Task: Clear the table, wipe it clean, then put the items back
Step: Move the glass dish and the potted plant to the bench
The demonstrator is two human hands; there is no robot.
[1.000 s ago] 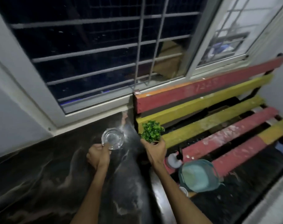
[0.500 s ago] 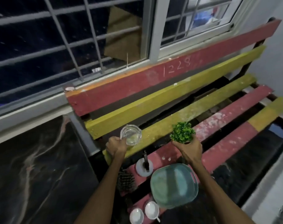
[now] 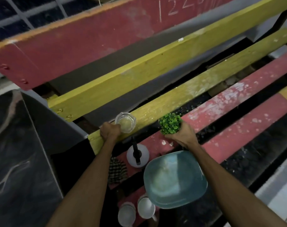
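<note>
My left hand (image 3: pixel 109 131) grips a clear glass ashtray (image 3: pixel 125 122) by its near rim, over the yellow slat of the bench seat (image 3: pixel 164 108). Whether the ashtray rests on the slat I cannot tell. My right hand (image 3: pixel 182 134) holds a small green potted plant (image 3: pixel 170 123) over the red slat (image 3: pixel 221 104); its pot is hidden in my palm. On the bench near me lie a blue square plate (image 3: pixel 173 179), a white spray bottle (image 3: pixel 137 156), a checked cloth (image 3: pixel 117 172) and two white cups (image 3: pixel 136 210).
The dark marble table (image 3: pixel 16 153) lies at the left, its corner beside the bench end. The bench back of red and yellow planks (image 3: pixel 90 38) rises ahead, with window bars behind it. Dark gaps run between the seat slats. A pale wall or ledge is at the lower right.
Both hands have carried the ashtray and the plant from over the table across to the bench and lowered them toward the slats. My view has swung right and closer to the bench.
</note>
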